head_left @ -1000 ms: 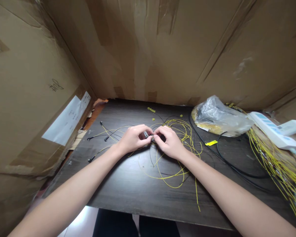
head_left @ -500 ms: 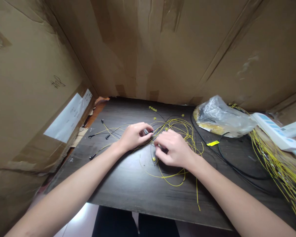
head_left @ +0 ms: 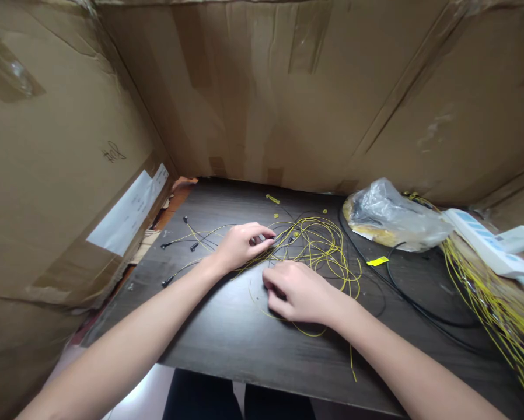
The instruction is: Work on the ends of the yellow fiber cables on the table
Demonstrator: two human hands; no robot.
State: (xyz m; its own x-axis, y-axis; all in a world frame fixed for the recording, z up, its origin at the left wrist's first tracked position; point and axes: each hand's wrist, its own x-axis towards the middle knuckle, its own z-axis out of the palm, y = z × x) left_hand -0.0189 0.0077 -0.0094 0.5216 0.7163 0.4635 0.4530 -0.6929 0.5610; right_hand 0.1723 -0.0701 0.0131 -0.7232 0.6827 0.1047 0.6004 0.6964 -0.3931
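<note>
Thin yellow and black wires [head_left: 341, 248] lie in a loose tangle on the dark wooden table. My left hand [head_left: 244, 246] is at the left side of the tangle, thumb and forefinger pinched on a thin black wire. My right hand [head_left: 303, 291] rests low at the tangle's front, fingers curled with the tips against the tabletop. What it holds, if anything, is hidden. To the left of my left hand, wire ends carry small black connectors [head_left: 168, 282]. Small yellow pieces [head_left: 272, 199] lie behind the tangle.
Cardboard walls [head_left: 244, 105] enclose the table [head_left: 209, 332] at the back and left. A clear plastic bag [head_left: 393, 216], a white power strip [head_left: 485, 242] and a yellow wire bundle [head_left: 485, 303] are at the right. A thick black cable [head_left: 413, 298] carries a yellow tag [head_left: 377, 261].
My right hand has moved down and slightly left, toward the table's front, away from the left hand. The left hand keeps its pinch in nearly the same place. The view has shifted slightly.
</note>
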